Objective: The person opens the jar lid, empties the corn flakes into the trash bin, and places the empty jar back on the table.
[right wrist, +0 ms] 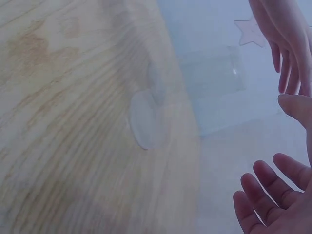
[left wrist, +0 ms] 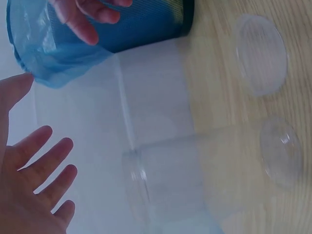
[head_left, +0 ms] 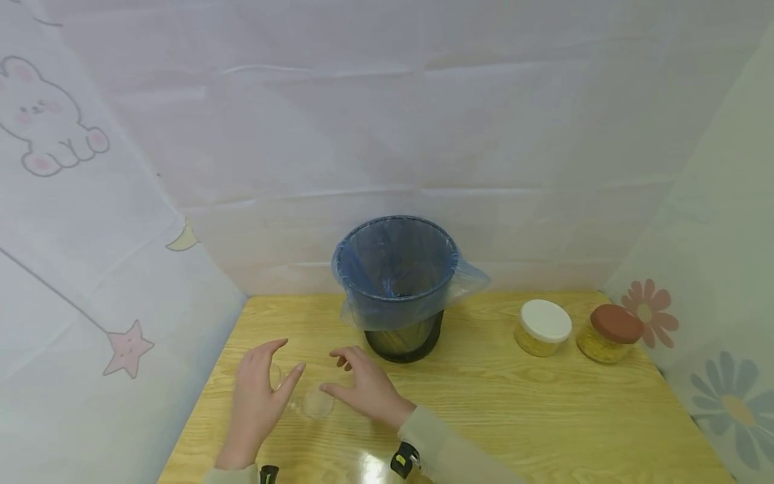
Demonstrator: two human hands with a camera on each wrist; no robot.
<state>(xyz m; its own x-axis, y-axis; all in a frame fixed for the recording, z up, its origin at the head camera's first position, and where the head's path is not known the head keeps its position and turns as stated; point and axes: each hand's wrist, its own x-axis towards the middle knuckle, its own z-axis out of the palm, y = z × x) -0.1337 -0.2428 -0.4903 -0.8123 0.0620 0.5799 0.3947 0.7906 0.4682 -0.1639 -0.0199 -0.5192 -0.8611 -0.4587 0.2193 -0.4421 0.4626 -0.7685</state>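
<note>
A clear, see-through jar (left wrist: 170, 180) stands upright on the wooden table, its rim showing in the left wrist view. A round clear lid (head_left: 318, 404) lies flat on the table beside it. My left hand (head_left: 256, 396) is next to the jar and hides part of it in the head view; its fingers are spread and hold nothing. Across the lid, my right hand (head_left: 370, 388) hovers with relaxed fingers, apart from both things. In the right wrist view the jar and lid look faint and blurred.
A mesh bin (head_left: 404, 343) lined with a blue bag (head_left: 369, 306) stands at the back middle. To the right are a white-lidded tub (head_left: 544, 323) and a red-lidded jar (head_left: 611, 333), both with yellow contents. Printed sheets (head_left: 387, 134) hang around the wooden table (head_left: 514, 417).
</note>
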